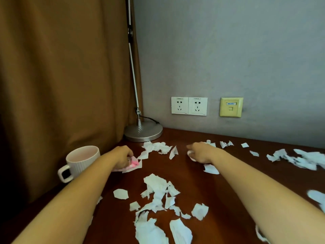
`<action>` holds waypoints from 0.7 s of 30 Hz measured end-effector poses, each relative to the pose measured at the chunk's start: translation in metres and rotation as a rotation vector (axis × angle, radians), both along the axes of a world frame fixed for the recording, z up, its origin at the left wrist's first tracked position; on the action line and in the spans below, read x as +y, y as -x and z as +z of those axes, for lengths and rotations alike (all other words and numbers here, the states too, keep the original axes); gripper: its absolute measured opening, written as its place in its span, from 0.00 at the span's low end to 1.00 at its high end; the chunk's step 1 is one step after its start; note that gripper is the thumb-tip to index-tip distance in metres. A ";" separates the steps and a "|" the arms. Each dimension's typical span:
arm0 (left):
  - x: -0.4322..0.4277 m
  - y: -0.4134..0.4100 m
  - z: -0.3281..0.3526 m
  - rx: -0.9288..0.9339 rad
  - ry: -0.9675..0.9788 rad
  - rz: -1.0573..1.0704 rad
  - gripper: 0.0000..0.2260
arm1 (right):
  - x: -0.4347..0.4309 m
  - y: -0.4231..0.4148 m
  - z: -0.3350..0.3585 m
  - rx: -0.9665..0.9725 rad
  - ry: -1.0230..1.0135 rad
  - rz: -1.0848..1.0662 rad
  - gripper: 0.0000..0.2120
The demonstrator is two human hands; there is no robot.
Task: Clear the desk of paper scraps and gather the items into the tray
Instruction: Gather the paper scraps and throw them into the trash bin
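The dark wooden desk (228, 187) lies littered with torn paper scraps (159, 187)
A white mug (82, 160) stands at its left edge; beside it the left hand (123, 158) curls its fingers round a pink item (135, 162), and the right hand (202, 153) grips a crumpled white scrap (190, 153)

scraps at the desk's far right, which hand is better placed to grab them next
Right. The right hand, though gripping a paper wad, is nearer those scraps; the left hand is beside the mug, holding a pink item.

Brown curtain (61, 76) beside grey wall (228, 50) with sockets (189, 106), lamp base (143, 131) on dark wooden desk (216, 194).
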State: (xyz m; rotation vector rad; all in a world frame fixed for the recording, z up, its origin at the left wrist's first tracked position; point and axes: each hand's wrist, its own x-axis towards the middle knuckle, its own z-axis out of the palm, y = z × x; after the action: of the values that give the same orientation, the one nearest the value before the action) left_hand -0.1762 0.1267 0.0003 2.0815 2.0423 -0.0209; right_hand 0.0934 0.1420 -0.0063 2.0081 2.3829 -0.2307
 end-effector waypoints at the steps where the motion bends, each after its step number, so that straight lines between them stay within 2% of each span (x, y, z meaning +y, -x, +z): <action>1: -0.002 -0.001 -0.001 0.006 -0.002 0.004 0.19 | -0.006 -0.002 0.001 0.013 0.008 -0.008 0.21; 4: -0.005 -0.004 -0.001 0.028 -0.007 0.031 0.19 | -0.020 -0.006 0.005 0.052 0.034 -0.021 0.21; 7: -0.007 -0.006 -0.001 0.043 0.009 0.080 0.20 | -0.030 -0.010 0.009 0.061 0.050 -0.018 0.08; 13: -0.007 -0.010 0.001 0.080 -0.074 0.087 0.16 | -0.040 -0.008 0.010 0.088 0.003 -0.042 0.13; 14: -0.008 -0.012 0.004 0.084 -0.085 0.079 0.15 | -0.042 -0.007 0.010 0.085 0.008 -0.041 0.11; 16: -0.011 -0.015 0.011 0.082 -0.110 0.057 0.11 | -0.044 -0.005 0.011 0.080 0.012 -0.031 0.13; 19: -0.019 -0.022 0.026 0.061 -0.168 -0.014 0.09 | -0.049 -0.005 0.011 0.119 -0.035 -0.025 0.04; 21: -0.027 -0.027 0.036 0.041 -0.223 -0.059 0.08 | -0.054 -0.006 0.011 0.145 -0.050 -0.021 0.11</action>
State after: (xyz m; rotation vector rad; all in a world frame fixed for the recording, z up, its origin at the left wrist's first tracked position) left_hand -0.1496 0.1001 0.0365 2.2896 2.0912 0.1631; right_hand 0.0998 0.0879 0.0043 2.1076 2.4768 -0.3307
